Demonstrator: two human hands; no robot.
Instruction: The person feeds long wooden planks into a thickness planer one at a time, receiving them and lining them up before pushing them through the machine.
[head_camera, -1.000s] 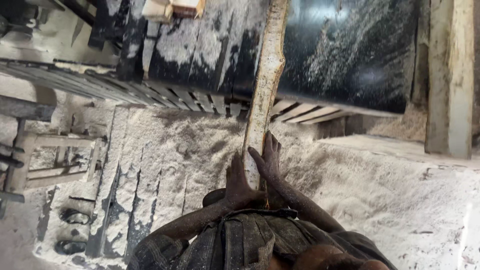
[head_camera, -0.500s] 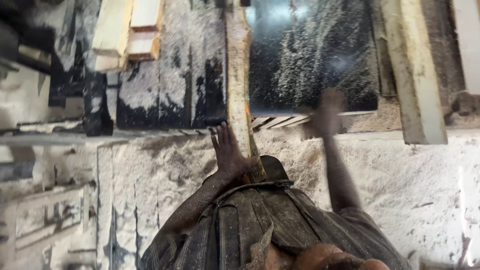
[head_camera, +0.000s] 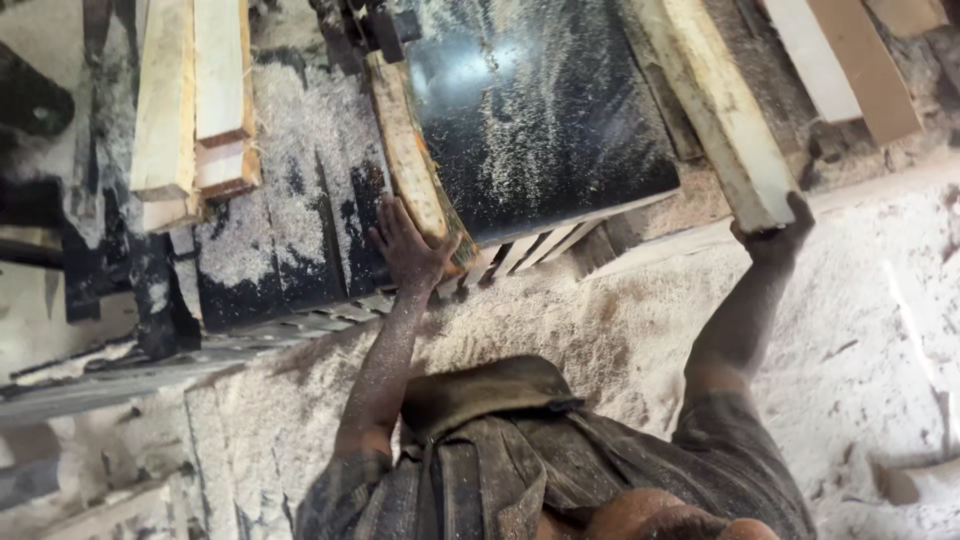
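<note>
My left hand (head_camera: 408, 248) presses flat against the near end of a narrow rough wood strip (head_camera: 412, 165) that lies on the black saw table (head_camera: 540, 130), its fingers spread. My right hand (head_camera: 775, 238) grips the near end of a thick pale plank (head_camera: 715, 105) lying along the table's right side. Sawdust covers the table top and the floor below it. The far end of the strip reaches a dark machine part (head_camera: 365, 25) at the top.
Several cut pale boards (head_camera: 190, 100) are stacked on the left of the machine. More planks (head_camera: 850, 60) lie at the top right. A metal rail (head_camera: 130, 375) runs along the lower left. Deep sawdust (head_camera: 880, 330) covers the ground.
My right hand has reached out to the right and taken hold of the thick plank's end. My left hand has stayed on the strip's end as the strip slid further along the table.
</note>
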